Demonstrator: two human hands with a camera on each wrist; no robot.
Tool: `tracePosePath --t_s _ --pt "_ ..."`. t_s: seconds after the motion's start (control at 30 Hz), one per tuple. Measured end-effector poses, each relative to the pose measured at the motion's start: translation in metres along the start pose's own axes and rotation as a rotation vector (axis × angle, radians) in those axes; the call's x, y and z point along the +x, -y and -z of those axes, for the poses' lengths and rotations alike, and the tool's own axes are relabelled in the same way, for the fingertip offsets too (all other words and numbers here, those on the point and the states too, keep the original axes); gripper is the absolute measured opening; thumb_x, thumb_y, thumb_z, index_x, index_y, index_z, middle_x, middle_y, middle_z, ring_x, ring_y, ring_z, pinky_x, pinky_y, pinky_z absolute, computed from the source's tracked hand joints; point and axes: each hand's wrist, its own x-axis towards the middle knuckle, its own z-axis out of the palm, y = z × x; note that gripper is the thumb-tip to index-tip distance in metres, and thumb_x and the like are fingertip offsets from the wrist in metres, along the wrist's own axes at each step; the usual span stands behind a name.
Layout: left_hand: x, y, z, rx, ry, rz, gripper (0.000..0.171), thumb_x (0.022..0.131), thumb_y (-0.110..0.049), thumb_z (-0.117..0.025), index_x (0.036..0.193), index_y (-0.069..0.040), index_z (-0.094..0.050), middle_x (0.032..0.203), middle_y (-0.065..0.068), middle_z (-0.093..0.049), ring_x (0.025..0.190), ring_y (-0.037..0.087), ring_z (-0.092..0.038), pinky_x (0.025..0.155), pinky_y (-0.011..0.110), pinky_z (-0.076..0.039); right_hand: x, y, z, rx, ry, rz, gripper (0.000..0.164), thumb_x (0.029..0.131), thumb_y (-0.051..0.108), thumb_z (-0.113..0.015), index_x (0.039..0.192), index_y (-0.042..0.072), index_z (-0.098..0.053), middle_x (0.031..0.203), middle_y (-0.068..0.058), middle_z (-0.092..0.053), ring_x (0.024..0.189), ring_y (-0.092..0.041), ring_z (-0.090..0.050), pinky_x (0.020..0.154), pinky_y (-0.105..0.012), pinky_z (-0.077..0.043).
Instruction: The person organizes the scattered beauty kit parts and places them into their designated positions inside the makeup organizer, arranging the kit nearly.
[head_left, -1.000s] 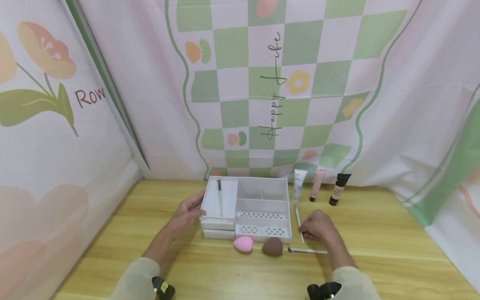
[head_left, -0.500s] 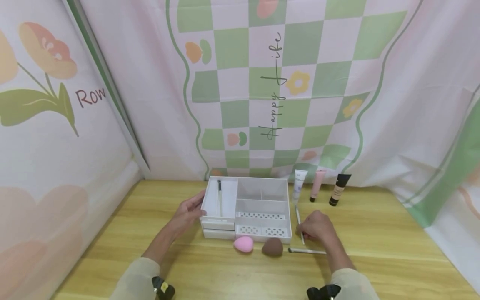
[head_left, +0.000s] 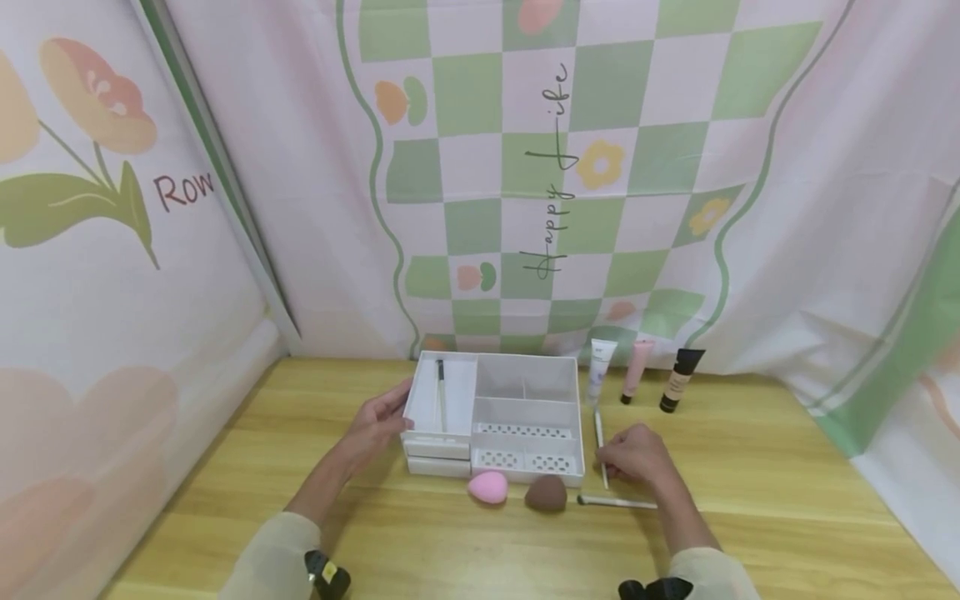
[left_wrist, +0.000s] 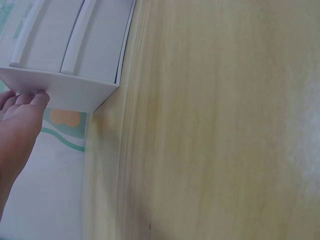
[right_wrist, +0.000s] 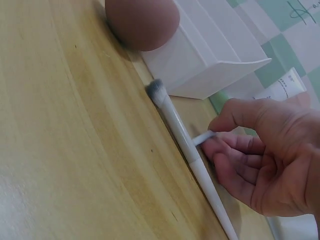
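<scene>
The right hand (head_left: 636, 452) pinches a slim makeup brush (head_left: 599, 433) just right of the white organizer (head_left: 525, 412); the left hand (head_left: 375, 427) rests relaxed, not clenched, against its left wall. A light fingertip pinch suits so thin a handle; lifting straight should spare the second brush (head_left: 618, 502) on the near side.

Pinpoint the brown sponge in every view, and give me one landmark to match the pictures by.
Head: the brown sponge sits low, slightly right of center, in front of the white organizer.
Left wrist: not in the picture.
Right wrist: top edge, just left of center, partly cut off.
Shared landmark: the white organizer.
</scene>
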Motion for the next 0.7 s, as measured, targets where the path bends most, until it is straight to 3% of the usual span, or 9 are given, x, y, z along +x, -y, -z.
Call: tracePosePath --t_s 0.2,0.43,0.7 --pt "0.0 -0.001 0.0 0.007 0.004 -0.004 0.077 0.094 0.004 -0.051 0.16 0.004 -0.011 0.171 0.021 -0.004 0.16 0.036 -0.006 0.124 0.028 -0.026 0.0 -0.001 0.003 0.122 0.059 0.005 0.024 0.082 0.004 -0.072 0.101 -0.011 -0.071 0.078 -0.011 -0.075 0.065 -0.013 -0.068 0.061 -0.025 -0.063" --pt "-0.001 -0.001 0.0 0.002 0.015 -0.01 0.078 0.094 0.004 -0.051 0.16 0.004 -0.009 0.171 0.021 -0.002 0.16 0.036 -0.004 0.123 0.026 -0.026 -0.005 0.0 0.01 0.266 0.136 0.027 0.025 0.087 -0.001 -0.069 0.106 -0.016 -0.068 0.079 -0.007 -0.074 0.069 -0.012 -0.068 0.065 -0.024 -0.065" --pt "-0.001 0.0 0.0 0.007 0.012 -0.011 0.077 0.094 0.004 -0.051 0.16 0.004 -0.011 0.171 0.022 -0.004 0.16 0.036 -0.005 0.123 0.025 -0.027 -0.003 -0.004 0.018 0.325 0.185 0.063 0.028 0.092 0.004 -0.068 0.112 -0.015 -0.067 0.082 -0.004 -0.074 0.072 -0.01 -0.07 0.07 -0.025 -0.066"
